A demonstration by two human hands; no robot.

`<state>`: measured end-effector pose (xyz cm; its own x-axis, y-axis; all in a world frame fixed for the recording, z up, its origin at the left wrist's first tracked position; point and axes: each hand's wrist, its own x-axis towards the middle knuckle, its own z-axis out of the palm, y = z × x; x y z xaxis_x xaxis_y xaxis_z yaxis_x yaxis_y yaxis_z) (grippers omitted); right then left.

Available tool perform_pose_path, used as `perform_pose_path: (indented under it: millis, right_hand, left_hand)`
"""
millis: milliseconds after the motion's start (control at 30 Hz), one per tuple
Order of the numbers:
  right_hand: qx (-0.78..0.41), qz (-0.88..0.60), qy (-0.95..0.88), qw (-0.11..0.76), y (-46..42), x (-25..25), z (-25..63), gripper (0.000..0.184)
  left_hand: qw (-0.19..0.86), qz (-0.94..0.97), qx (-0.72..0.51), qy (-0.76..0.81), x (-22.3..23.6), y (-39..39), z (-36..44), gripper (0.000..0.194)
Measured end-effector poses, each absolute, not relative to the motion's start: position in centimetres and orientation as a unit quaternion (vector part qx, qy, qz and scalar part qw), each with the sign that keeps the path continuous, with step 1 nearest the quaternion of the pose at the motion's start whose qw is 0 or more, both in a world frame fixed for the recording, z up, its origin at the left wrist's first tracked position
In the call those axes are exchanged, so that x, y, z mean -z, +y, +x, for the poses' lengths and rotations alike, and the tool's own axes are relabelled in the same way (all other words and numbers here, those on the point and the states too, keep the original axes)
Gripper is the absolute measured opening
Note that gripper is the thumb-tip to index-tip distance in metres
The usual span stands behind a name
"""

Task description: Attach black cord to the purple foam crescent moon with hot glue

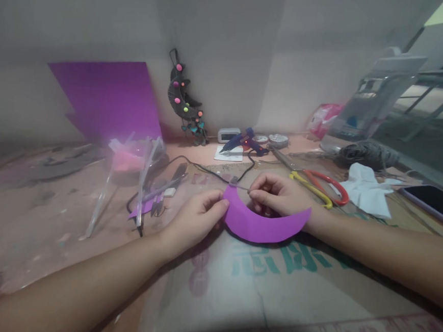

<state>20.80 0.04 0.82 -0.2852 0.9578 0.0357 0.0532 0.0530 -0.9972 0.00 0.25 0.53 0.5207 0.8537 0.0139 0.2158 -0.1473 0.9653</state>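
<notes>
Just one view here, from a cam on the person's head, looking forward and down across the table (pixel 56 215) toward the wall (pixel 230 37), pretty close in, with the left hand (pixel 201 214) and right hand (pixel 276 196) around mid-frame.

The place is a craft corner — a pinkish worktop (pixel 58 240) set against a plain grey wall (pixel 210 23) — though whether in a home or a small workshop cannot be told. A pale brown cardboard sheet printed with green characters (pixel 217 309) covers the near centre, below a purple card crescent (pixel 260 228). Handicraft supplies surround it: a dark blue glue gun (pixel 243 142) at the far centre, long scissors with red and yellow handles (pixel 297 170) and a dark grey bundle of yarn (pixel 368 155) to the right. At the far left, a large purple card sheet (pixel 120 97) leans on the wall, near a dark crescent ornament dotted with small coloured balls (pixel 173 93).
</notes>
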Motion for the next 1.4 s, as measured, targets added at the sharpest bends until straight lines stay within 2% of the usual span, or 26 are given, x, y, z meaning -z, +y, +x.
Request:
perform_pose_path:
  millis: [300,400,700,1100,1400]
  right_hand:
    - [-0.525,-0.445,-0.625,0.368,-0.4,-1.1,20.6,0.043]
    - [-0.554,-0.422,-0.602,0.39,-0.4,-1.0,20.7,0.041]
    - [-0.651,-0.308,-0.581,0.379,0.2,-1.0,21.1,0.063]
    - [-0.603,-0.397,-0.582,0.374,-0.5,-1.1,20.4,0.029]
    - [-0.573,-0.418,-0.597,0.376,-0.7,-1.1,20.6,0.04]
  left_hand:
    - [0.504,0.719,-0.299,0.374,-0.5,0.3,-0.1,0.021]
    - [0.503,0.722,-0.297,0.37,-0.8,0.2,0.0,0.019]
    - [0.471,0.749,-0.289,0.365,-0.6,0.3,0.0,0.02]
    - [0.43,0.78,-0.277,0.36,-0.4,0.3,-0.1,0.022]
    - [0.428,0.781,-0.285,0.355,-0.6,0.2,-0.3,0.022]
